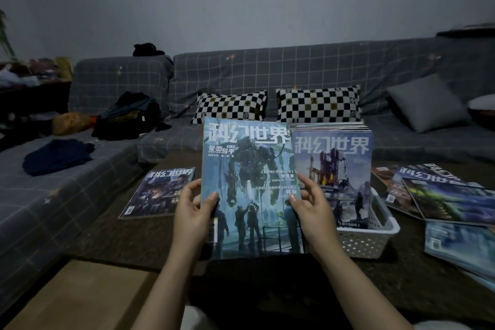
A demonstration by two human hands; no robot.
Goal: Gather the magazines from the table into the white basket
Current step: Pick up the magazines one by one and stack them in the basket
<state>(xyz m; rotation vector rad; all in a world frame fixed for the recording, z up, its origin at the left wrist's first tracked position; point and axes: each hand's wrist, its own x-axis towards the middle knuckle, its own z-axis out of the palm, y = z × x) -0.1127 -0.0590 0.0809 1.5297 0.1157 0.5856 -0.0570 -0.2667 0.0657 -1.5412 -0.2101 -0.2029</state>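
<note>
Your left hand (193, 211) and right hand (310, 209) pinch robot-cover magazine (249, 182) by side edges, upright, beside white basket (375, 233) holding upright magazines; dark table (112, 225) open left.

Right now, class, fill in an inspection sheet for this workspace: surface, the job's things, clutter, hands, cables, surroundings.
Surface: dark table, dim light.
Job's things: white basket with magazines standing upright in it; one magazine held up in front, left of the basket; one flat magazine on the left; an overlapping pile on the right.
Clutter: nothing seen on the table besides magazines.
Hands: left hand and right hand each grip a side edge of the held magazine, thumbs on the cover.
Cables: nothing seen.
Surroundings: grey checked sofa with two chequered cushions, a grey cushion and dark clothes.
</note>
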